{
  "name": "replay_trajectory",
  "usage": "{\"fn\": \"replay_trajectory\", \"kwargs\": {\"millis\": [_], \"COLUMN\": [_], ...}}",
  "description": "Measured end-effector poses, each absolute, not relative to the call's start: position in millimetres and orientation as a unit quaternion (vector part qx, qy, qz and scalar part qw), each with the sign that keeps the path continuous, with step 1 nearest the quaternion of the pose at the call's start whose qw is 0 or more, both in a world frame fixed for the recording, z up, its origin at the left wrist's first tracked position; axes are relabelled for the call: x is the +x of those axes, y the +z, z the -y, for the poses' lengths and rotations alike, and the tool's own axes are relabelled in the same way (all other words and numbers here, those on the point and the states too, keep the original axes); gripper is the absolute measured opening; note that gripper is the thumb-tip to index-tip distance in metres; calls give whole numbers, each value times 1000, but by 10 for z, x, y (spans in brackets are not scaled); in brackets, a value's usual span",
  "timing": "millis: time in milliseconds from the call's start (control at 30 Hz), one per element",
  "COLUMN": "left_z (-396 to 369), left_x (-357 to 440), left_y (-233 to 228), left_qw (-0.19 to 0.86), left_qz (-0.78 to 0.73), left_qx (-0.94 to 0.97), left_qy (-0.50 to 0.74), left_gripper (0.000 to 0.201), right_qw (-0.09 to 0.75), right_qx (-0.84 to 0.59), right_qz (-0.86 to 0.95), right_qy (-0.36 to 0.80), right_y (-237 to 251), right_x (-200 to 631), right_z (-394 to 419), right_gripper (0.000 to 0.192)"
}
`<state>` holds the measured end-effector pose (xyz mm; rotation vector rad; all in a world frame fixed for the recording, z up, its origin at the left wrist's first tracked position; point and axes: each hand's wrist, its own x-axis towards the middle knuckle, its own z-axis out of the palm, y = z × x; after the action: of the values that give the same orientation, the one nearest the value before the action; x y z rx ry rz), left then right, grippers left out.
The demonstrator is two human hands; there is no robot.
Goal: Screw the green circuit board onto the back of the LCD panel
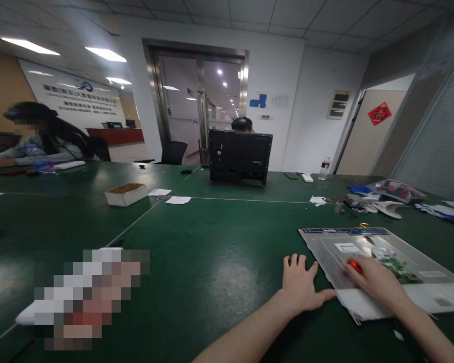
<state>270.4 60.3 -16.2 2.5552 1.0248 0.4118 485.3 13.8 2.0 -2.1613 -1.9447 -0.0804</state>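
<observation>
Two bare forearms came in from the bottom edge, so one pair of hands at work. Left hand was lying flat on the green desk, fingers spread and relaxed, holding nothing, with its thumb just touching the near left edge of the one flat metal panel at lower right. Right hand sat on top of that panel, curled around a small orange tool; only a bit of orange poked out past the fingers, so no clue what kind of tool it was. One small green circuit board sat on the panel just right of that hand.

Further back: one open cardboard box left of centre, two white paper slips beside it, and one black monitor standing with its back to the camera at centre. One water bottle stood at the far right of the desk, plus a messy pile of bags and parts I couldn't count. One seated person was at far left, another mostly hidden behind the monitor.
</observation>
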Motion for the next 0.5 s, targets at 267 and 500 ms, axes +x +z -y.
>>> {"fn": "replay_trajectory", "kwargs": {"millis": [267,500], "left_z": [-606,-347], "left_x": [2608,2261], "left_y": [-170,-155], "left_qw": [234,243], "left_qz": [-374,-339], "left_qx": [873,881], "left_qy": [209,222], "left_gripper": [41,33], "right_qw": [5,16], "right_qx": [-757,-782], "right_qz": [648,617], "right_qy": [-79,-83], "right_y": [-49,-65], "right_x": [4068,4415], "right_z": [-90,-73], "right_gripper": [39,35]}}
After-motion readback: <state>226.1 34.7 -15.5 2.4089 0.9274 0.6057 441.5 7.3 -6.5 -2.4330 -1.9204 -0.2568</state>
